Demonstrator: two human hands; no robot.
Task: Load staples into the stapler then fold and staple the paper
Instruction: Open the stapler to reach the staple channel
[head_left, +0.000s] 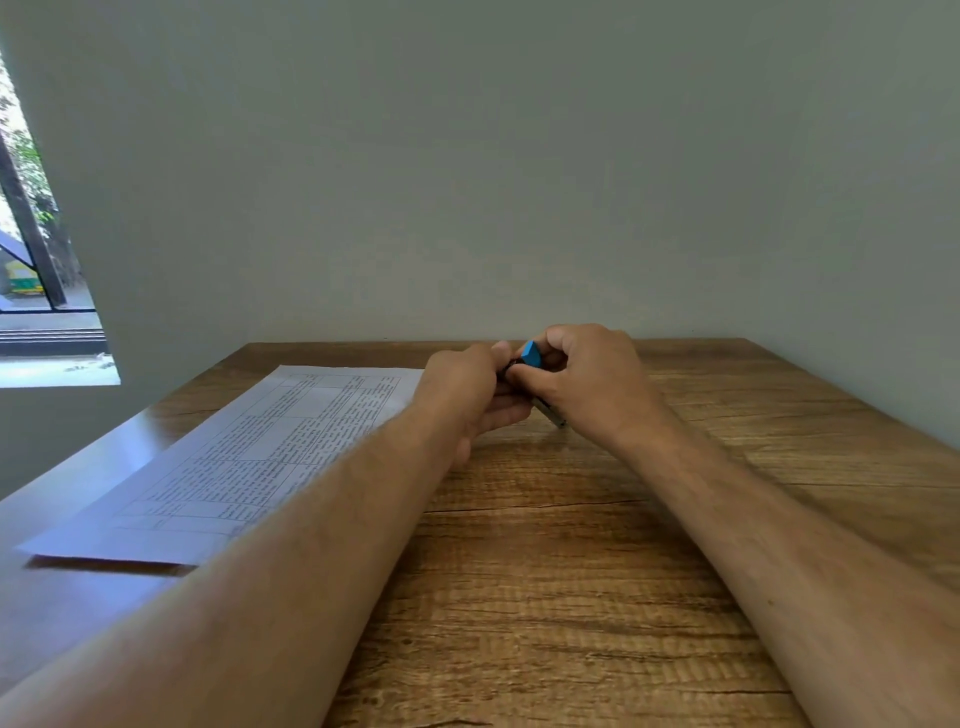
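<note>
- Stapler: small, blue-topped, held up off the wooden table toward its far edge, between your two hands. Only the blue cap and a dark part below it show clearly; a thin metal piece juts out under your right hand, angled down toward the near right.
- Left hand: your fingers are curled and meet the stapler from the left side, fingertips pinching at its dark part. The rest of the grip is hidden behind the hand.
- Right hand: your fingers are curled round the stapler from the right, thumb tucked in beneath the blue cap, holding it.
- Staples: none that you could pick out; whatever sits between your fingers is too small and covered to tell.
- Paper: one printed sheet with a ruled table of text, lying flat and unfolded on the left part of the table, running from the near left to the far centre. Your left forearm crosses above its right edge. The near corner casts a shadow on the wood.
- Surroundings: plain grey-green wall just behind the table; window at the far left.
</note>
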